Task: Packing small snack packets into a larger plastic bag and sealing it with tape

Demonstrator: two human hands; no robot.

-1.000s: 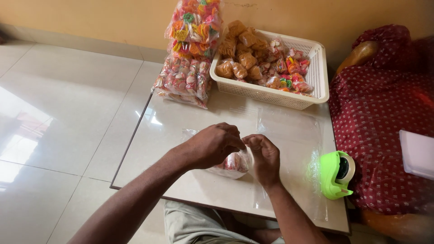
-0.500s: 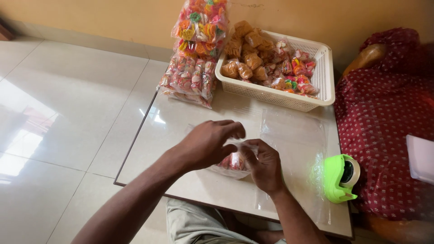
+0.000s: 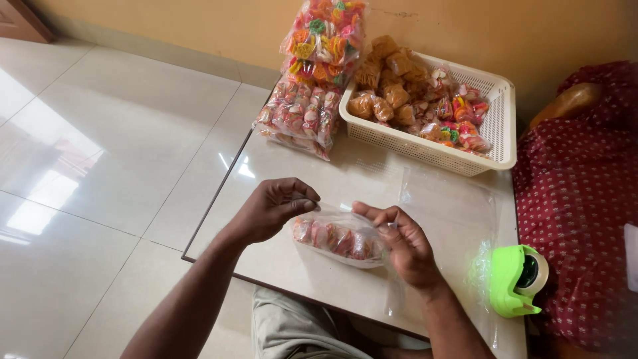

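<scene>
Both my hands hold a clear plastic bag (image 3: 339, 238) filled with small pink and red snack packets, just above a low white table (image 3: 292, 173). My left hand (image 3: 272, 207) pinches the bag's left top edge. On the right end, my right hand (image 3: 402, 242) grips the same bag, fingers curled over its top. The bag stretches sideways between them.
A white plastic basket (image 3: 495, 129) of orange and pink snack packets stands at the table's back. Stacked filled bags (image 3: 306, 110) lie left of it. Flat clear bags (image 3: 452, 206) lie on the right, beside a green tape dispenser (image 3: 518, 279). A person in red patterned cloth (image 3: 585, 199) sits at right.
My hands were bunched together over the bag; they have now drawn apart, stretching the bag out sideways so its packets show. The camera view shifted slightly left.
</scene>
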